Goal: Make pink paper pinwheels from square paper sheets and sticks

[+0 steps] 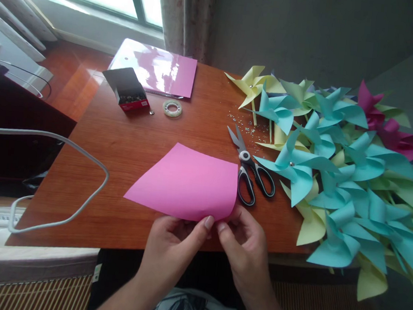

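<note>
Both hands pinch the near edge of a sheet of pink paper (189, 182), thumbs on top and close together. My left hand (174, 244) is closed on the edge a little left of the paper's near right corner. Close beside it, my right hand (247, 246) grips the edge at that corner, where the sheet curves upward. The paper's far part spreads over the wooden table. Just right of the sheet lie open scissors (247, 164) with black and grey handles, blades pointing away. The fingers under the paper are partly hidden.
Paper pinwheels (339, 172) in several colours heap over the right side. Small bits (246, 124) are scattered near them. A tape roll (172, 108), an open red box (130, 91) and a pink paper pack (156, 67) lie at the back. A white cable (92, 158) loops over the left edge.
</note>
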Available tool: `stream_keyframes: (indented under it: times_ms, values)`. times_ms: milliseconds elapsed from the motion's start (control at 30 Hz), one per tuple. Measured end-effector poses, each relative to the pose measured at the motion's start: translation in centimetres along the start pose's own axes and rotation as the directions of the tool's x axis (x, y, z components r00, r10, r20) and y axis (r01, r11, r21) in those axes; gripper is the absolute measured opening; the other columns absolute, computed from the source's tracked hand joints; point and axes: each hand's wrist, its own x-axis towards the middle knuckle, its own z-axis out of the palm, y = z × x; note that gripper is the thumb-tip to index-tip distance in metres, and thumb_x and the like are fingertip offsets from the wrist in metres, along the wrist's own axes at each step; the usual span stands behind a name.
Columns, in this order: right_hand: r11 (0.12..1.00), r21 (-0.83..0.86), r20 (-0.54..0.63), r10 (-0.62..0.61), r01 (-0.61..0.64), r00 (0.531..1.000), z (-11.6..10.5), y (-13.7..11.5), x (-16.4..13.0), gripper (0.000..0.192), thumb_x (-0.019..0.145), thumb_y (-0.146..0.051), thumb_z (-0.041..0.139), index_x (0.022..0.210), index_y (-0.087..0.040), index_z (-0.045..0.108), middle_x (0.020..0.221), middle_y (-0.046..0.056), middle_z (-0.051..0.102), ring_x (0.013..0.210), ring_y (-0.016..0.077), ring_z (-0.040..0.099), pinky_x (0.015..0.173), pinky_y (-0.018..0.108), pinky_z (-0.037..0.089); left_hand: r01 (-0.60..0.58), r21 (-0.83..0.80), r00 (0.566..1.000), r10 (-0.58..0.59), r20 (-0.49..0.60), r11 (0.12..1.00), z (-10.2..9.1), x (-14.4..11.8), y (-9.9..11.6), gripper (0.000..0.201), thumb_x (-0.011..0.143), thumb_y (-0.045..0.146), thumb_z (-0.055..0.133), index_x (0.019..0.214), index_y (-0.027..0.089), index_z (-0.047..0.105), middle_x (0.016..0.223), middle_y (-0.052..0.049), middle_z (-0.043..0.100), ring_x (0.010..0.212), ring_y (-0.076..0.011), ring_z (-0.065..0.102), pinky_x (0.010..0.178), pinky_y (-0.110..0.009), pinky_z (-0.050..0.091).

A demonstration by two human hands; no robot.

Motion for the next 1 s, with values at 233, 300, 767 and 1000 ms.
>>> stream_keyframes:
  times_ms: [233,300,767,1000]
  values:
    - [1.0,-0.008,-0.025,-0.007,0.007,1.0,0.1,0.0,0.0,0.014,0.087,-0.026,0.066,0.077,-0.021,0.059,0.071,0.001,0.065,0.065,0.016,0.062,0.059,0.025,0.05,-0.013,-0.003,1.0,0.013,0.01,1.0,0.0,0.0,0.4,0.014,0.072,0.028,0.083,0.065,0.016,0.078,0.054,-0.004,0.067,0.049,-0.014,0.056,0.046,-0.022,0.043]
    - [1.0,-0.007,-0.014,-0.002,0.002,1.0,0.2,-0.1,0.0,0.013,0.089,-0.027,0.065,0.078,-0.02,0.061,0.073,0.001,0.066,0.067,0.0163,0.062,0.061,0.025,0.051,0.021,-0.009,1.0,-0.021,0.021,1.0,-0.2,0.0,0.4,0.016,0.074,0.028,0.083,0.066,0.016,0.076,0.055,-0.003,0.067,0.049,-0.0128,0.055,0.047,-0.021,0.042]
    - [0.99,-0.061,0.07,-0.126,0.131,0.99,-0.3,0.0,-0.2,0.011,0.093,-0.027,0.063,0.085,-0.021,0.065,0.086,0.002,0.061,0.08,0.0173,0.061,0.071,0.028,0.049,0.159,-0.122,0.985,-0.15,0.082,0.98,-1.2,0.2,-0.7,0.024,0.082,0.035,0.078,0.075,0.014,0.069,0.066,-0.003,0.067,0.058,-0.0107,0.052,0.052,-0.021,0.04]
    - [0.99,-0.055,0.055,-0.124,0.127,0.991,-0.1,0.3,-0.2,0.011,0.094,-0.026,0.063,0.084,-0.021,0.065,0.083,0.001,0.061,0.076,0.0147,0.06,0.069,0.025,0.049,0.158,-0.133,0.986,-0.148,0.078,0.979,-1.1,0.2,-0.7,0.023,0.081,0.035,0.079,0.075,0.015,0.07,0.066,-0.002,0.068,0.058,-0.0104,0.052,0.053,-0.021,0.04]
